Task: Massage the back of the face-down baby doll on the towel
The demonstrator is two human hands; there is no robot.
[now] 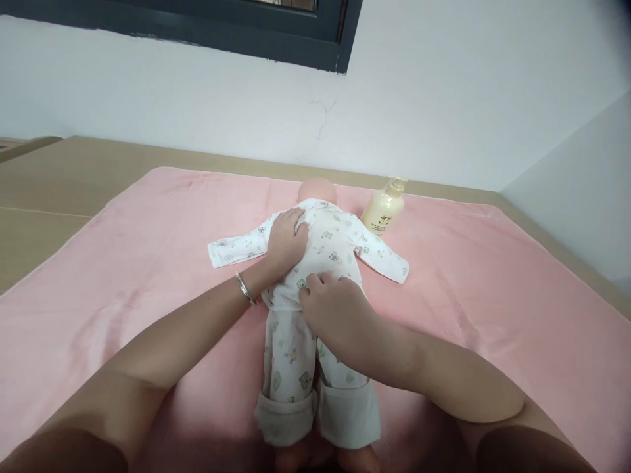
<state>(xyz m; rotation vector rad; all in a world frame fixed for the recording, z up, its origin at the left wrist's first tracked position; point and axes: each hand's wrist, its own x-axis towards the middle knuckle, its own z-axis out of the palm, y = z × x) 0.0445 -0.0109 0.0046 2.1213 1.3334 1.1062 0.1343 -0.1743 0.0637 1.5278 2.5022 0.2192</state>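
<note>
A baby doll (327,240) lies on a pink blanket, its bald head toward the wall and its face not visible. It wears a white shirt (329,230) and matching trousers (290,358) printed with small bears, the cuffs rolled up and the feet partly showing below. My left hand (287,242) rests flat on the doll's upper body near one shoulder, thumb apart from the fingers. Lower down, near the shirt's hem, my right hand (338,315) has its fingers curled against the shirt fabric. The undersides of those fingers are hidden.
A pale yellow pump bottle (383,209) stands beside the doll's head and right sleeve. The pink blanket (488,295) covers much of the wooden table (54,174). Behind rises a white wall (424,98) with a dark window frame (276,33).
</note>
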